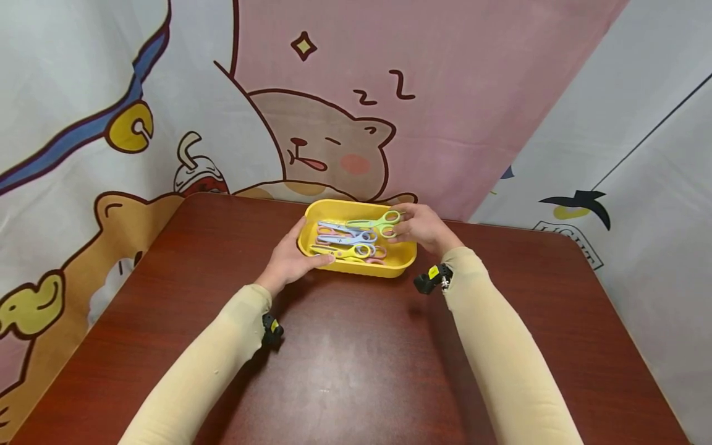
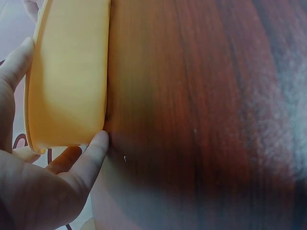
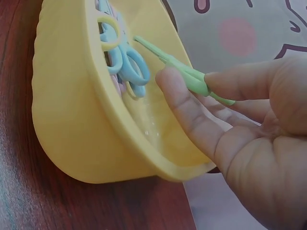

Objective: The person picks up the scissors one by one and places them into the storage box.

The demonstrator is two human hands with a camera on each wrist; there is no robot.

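A yellow plastic basket (image 1: 384, 271) stands at the far side of the table with several pairs of children's scissors in it. My left hand (image 1: 286, 258) holds the basket's left end, thumb at the near rim; in the left wrist view fingers wrap the yellow wall (image 2: 69, 76) at its corner. Over the basket's right side, my right hand (image 1: 421, 226) pinches green scissors (image 3: 192, 79) by the handle, blades pointing left. Yellow scissors (image 1: 336, 250) and blue scissors (image 3: 129, 64) lie in the pile, with pink handles (image 1: 380, 251) partly covered beneath.
The dark red-brown wooden table (image 1: 334, 364) extends around the basket toward me. Right behind its far edge hangs a cloth (image 1: 445, 136) printed with cartoon animals. Each wrist carries a small black camera (image 1: 432, 279).
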